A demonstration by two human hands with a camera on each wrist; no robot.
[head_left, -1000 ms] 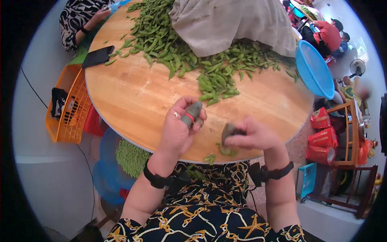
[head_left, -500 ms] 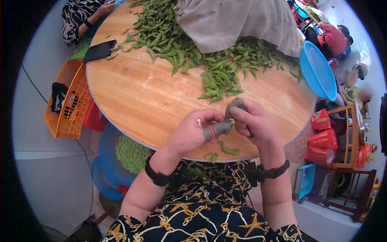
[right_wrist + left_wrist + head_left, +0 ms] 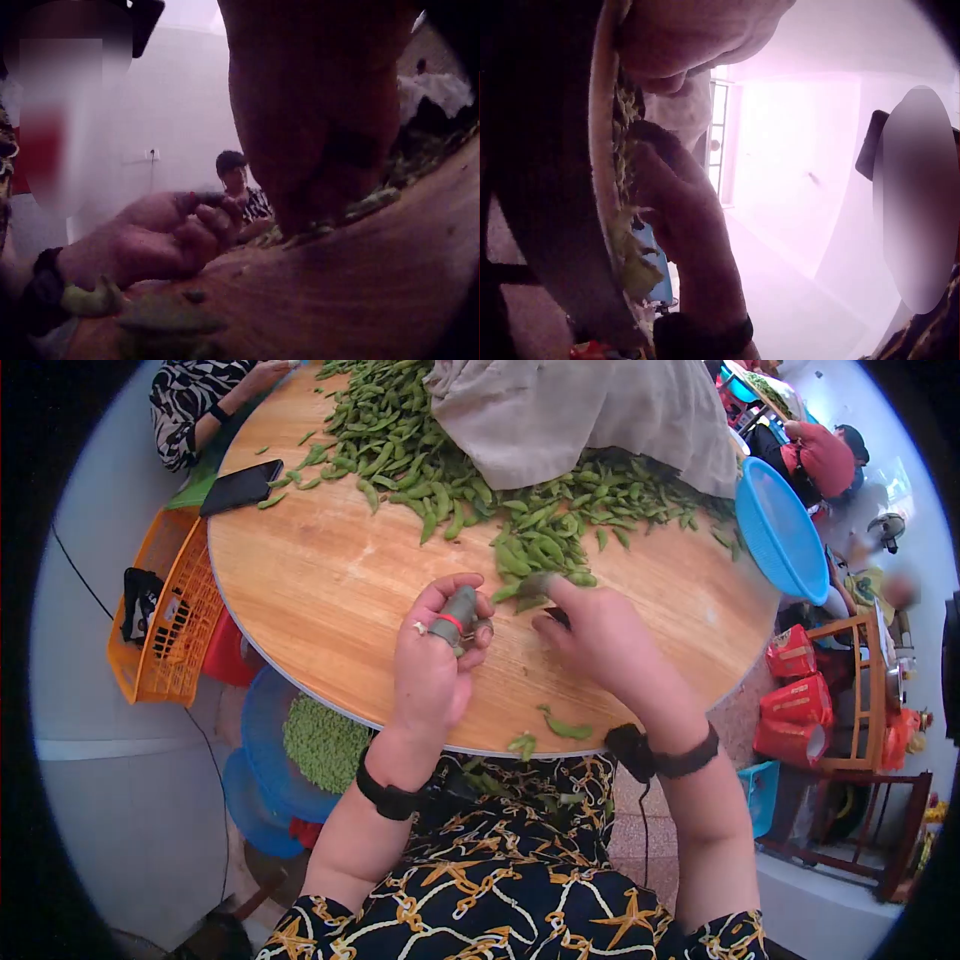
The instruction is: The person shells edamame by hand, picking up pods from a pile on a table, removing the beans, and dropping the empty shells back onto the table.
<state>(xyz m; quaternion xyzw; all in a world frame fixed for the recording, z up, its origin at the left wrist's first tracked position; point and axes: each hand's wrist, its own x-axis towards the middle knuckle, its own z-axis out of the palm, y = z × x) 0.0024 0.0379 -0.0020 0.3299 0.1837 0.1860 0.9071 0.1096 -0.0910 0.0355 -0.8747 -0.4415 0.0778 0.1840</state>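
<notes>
The left hand (image 3: pixel 432 665) is held palm-up above the table, fingers curled and its thumb, in a grey cover (image 3: pixel 457 612) with a red band, lying over them; any contents are hidden. Farther right, the right hand (image 3: pixel 605 632) reaches down to the near edge of the green pods (image 3: pixel 542 550), a grey cover on one finger; no pod is clearly seen between finger and thumb. The right wrist view shows the left hand (image 3: pixel 154 236) beyond the large dark right hand (image 3: pixel 315 105). Two loose pieces of pod, one a curved pod (image 3: pixel 568 729), lie by the near edge.
A grey cloth (image 3: pixel 590 420) covers part of the pile. On the round wooden table (image 3: pixel 300 600) lies a black phone (image 3: pixel 240 488); a blue basket (image 3: pixel 782 530) is at its right edge. Shelled beans (image 3: pixel 322 745) sit in a blue basin below left, near an orange crate (image 3: pixel 180 615).
Half a second ago both hands met over a pod. Since then they have parted: the left moved left and turned up, the right moved away from the body to the pods.
</notes>
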